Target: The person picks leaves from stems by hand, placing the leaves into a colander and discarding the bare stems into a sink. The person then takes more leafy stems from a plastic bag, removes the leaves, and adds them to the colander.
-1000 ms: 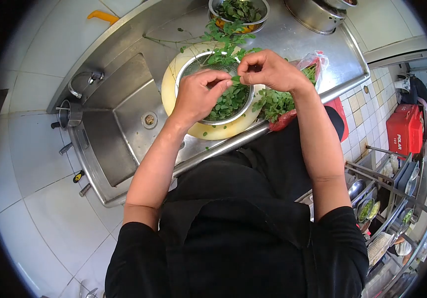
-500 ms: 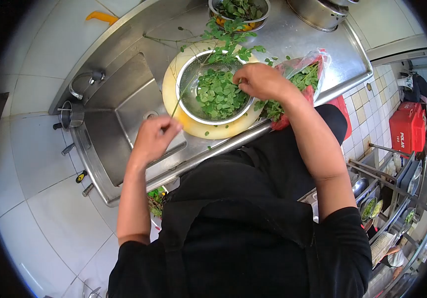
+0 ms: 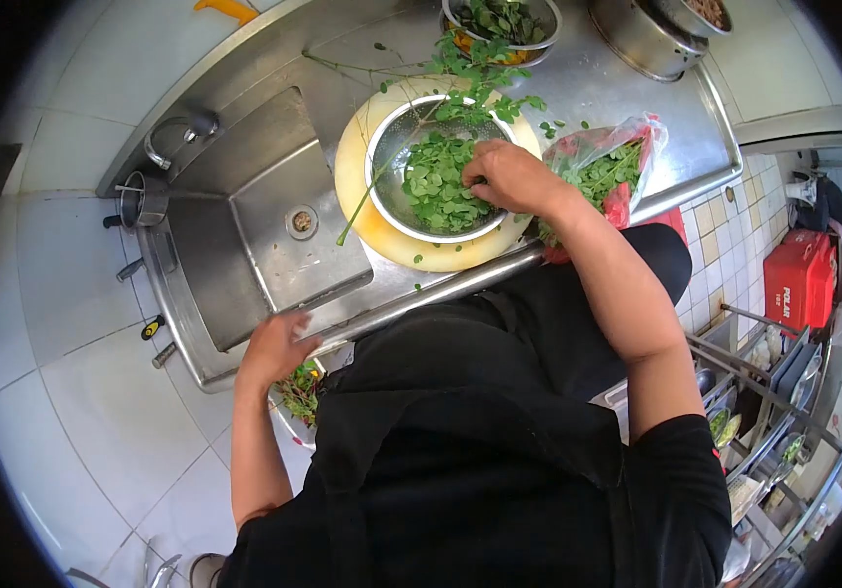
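Note:
A metal colander (image 3: 379, 199) holding picked green leaves (image 3: 437, 181) rests on a round yellowish chopping board (image 3: 350, 181). My right hand (image 3: 511, 178) is over the colander's right side with its fingers curled together at the leaves; what is between them is hidden. A long leafy stem (image 3: 367, 196) lies across the colander's left rim, its lower end sticking out past the board. My left hand (image 3: 279, 350) is at the sink's front edge, fingers apart and holding nothing. Below it, partly covered, are stems and leaves (image 3: 298, 394) in a container.
To the left is the steel sink basin (image 3: 244, 235) with a tap (image 3: 171, 137). A plastic bag of leafy sprigs (image 3: 609, 176) lies right of the board. Behind stand a bowl of leaves (image 3: 504, 24) and a metal pot (image 3: 641, 44). Shelving and a red cooler (image 3: 799, 279) are farther right.
My left hand has moved from beside the colander down and left to the sink's front edge, its fingers opening. My right hand stays at the leaves. The view has shifted slightly.

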A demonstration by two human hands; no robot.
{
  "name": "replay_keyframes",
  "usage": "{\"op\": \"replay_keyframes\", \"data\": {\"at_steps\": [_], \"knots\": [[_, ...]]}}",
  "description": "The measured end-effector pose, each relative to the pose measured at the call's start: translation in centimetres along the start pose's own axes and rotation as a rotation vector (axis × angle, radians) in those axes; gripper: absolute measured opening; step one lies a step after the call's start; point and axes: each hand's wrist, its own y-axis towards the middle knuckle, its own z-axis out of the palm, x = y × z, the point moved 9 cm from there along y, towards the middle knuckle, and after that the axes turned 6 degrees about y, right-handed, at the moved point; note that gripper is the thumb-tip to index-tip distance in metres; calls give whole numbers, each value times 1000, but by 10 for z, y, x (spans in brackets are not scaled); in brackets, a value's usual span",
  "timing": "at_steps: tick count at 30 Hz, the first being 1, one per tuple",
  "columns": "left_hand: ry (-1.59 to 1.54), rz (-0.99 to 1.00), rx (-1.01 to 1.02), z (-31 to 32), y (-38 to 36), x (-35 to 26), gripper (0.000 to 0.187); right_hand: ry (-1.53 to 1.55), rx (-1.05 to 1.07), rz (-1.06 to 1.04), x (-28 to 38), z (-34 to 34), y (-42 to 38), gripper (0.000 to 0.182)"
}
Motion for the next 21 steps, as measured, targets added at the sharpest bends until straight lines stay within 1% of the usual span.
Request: {"op": "replay_keyframes", "data": {"at_steps": [1,2,3,4,6,9,11,16,19,21], "knots": [[-91,86,-114,-11,10,-25,41,-10,2,-8,-1,-1,0,22],[-179,173,-226,-23,18,-49,36,72,1,7,-5,-2,-1,21],[-235,263,-283,-33,26,-77,33,155,-2,25,-7,-4,-1,20],[-287,356,-338,-43,35,-104,29,147,-3,22,-5,-7,-1,20],[-338,417,-367,-50,58,-144,26,244,-55,-17,2,-17,-5,20],[-348,470,-426,-59,91,-196,22,306,-61,-10,3,-18,-7,21],[-337,608,-522,-65,104,-221,20,314,-72,-15,6,-23,-9,22],[-241,636,-494,-63,117,-241,18,345,-115,-30,11,-27,-11,21],[-211,638,-518,-63,116,-240,18,377,-65,-11,12,-24,-9,22],[-196,632,-537,-61,113,-235,17,312,-45,-19,15,-24,-8,22]]}}
